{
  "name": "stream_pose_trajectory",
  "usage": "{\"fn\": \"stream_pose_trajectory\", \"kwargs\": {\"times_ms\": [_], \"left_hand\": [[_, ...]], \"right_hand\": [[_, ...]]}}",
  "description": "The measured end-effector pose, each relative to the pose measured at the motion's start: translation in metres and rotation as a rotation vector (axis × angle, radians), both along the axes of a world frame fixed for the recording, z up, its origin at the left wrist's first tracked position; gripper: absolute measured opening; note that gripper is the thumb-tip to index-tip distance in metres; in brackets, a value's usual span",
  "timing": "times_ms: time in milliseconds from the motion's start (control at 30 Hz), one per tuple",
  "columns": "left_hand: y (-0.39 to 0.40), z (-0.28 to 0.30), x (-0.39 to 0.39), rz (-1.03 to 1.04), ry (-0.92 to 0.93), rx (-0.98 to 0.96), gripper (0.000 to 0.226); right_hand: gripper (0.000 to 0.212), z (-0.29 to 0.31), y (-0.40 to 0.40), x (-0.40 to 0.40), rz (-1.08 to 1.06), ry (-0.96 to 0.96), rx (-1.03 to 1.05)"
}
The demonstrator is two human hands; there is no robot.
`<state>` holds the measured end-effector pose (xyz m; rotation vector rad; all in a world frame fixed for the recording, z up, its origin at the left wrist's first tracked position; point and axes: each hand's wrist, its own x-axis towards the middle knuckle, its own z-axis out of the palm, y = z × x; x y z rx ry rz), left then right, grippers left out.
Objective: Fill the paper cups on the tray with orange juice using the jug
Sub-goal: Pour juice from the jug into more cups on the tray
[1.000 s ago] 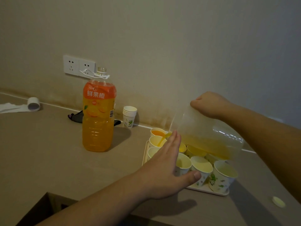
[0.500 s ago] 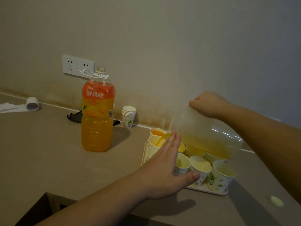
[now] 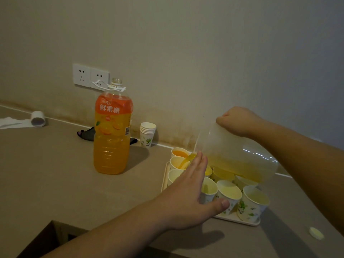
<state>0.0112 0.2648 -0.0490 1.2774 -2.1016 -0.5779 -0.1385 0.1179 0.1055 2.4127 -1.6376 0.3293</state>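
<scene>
Juice stream (image 3: 186,161) unmoved over beige counter (image 3: 55,174)

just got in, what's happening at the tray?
A person's right hand grips a tilted clear jug, pouring orange juice into a paper cup at the tray's far left. The left hand rests open against the near cups. The cup behind holds juice; the front-row cups look empty.

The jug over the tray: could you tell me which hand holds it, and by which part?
The right hand grips the tilted jug at its raised upper side; any handle is hidden. The left hand holds nothing.
</scene>
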Motion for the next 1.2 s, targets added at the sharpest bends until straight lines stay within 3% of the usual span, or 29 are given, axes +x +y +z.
{"fn": "stream_pose_trajectory", "kwargs": {"times_ms": [1200], "left_hand": [[0.0011,-0.0053,-0.001,-0.005,0.02,-0.005,0.109]], "right_hand": [[0.043,0.0006,-0.0004,0.0027,0.023,0.017,-0.017]]}}
